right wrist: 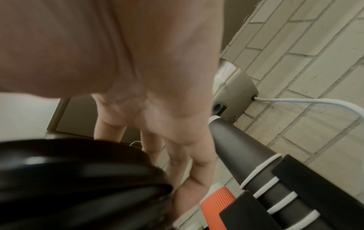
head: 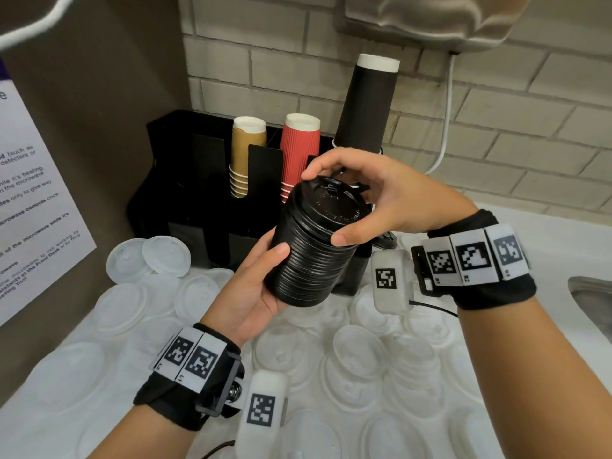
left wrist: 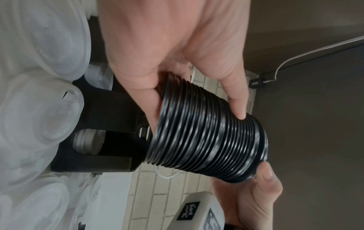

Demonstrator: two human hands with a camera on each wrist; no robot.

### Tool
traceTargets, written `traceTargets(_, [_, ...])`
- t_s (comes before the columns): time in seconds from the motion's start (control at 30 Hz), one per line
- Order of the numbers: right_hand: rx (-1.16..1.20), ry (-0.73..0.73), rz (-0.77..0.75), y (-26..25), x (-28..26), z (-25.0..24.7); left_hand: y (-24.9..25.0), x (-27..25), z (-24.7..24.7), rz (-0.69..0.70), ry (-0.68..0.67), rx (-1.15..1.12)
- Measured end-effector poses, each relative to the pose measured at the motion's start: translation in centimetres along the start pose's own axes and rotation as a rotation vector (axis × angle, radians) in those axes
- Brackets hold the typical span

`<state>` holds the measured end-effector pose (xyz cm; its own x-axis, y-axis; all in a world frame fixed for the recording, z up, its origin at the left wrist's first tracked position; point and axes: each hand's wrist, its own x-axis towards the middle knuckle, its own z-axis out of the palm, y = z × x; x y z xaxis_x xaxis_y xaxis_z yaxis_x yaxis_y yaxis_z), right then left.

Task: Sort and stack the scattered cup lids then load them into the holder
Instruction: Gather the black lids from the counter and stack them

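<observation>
- head view: stack of black lids (head: 313, 246) is held tilted in the air above the worktop (head: 516, 226), just in front of the black holder (head: 172, 200).
- left hand (head: 255, 293) cups the stack's lower end, thumb curled on its side, likely as support.
- right hand (head: 374, 197) pinches the top lid's rim between thumb and fingers, probably squaring it up.
- stack spans both grips, bottom left, top right.
- clear lids (head: 149, 256) are scattered over the worktop's near side, unsorted.
- paper cups (head: 246, 154) fill the holder's back slots.
</observation>
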<state>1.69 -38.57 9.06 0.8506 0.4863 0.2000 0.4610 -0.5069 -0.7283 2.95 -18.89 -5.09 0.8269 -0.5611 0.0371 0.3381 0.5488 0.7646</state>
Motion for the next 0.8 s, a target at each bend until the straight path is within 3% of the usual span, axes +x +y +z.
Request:
traceTargets(0.7, [0.160,-0.068,0.038,0.7,-0.1,0.4,0.1,0.3,-0.6,0.011,-0.073,-0.002])
traceTargets(0.77, [0.199,0.013,0.012,0.9,-0.5,-0.4,0.3,0.5,-0.8,0.025,-0.058,-0.007])
traceTargets(0.8, [0.230,0.119,-0.006,1.4,-0.6,-1.2,0.4,0.6,-0.9,0.034,-0.050,-0.009])
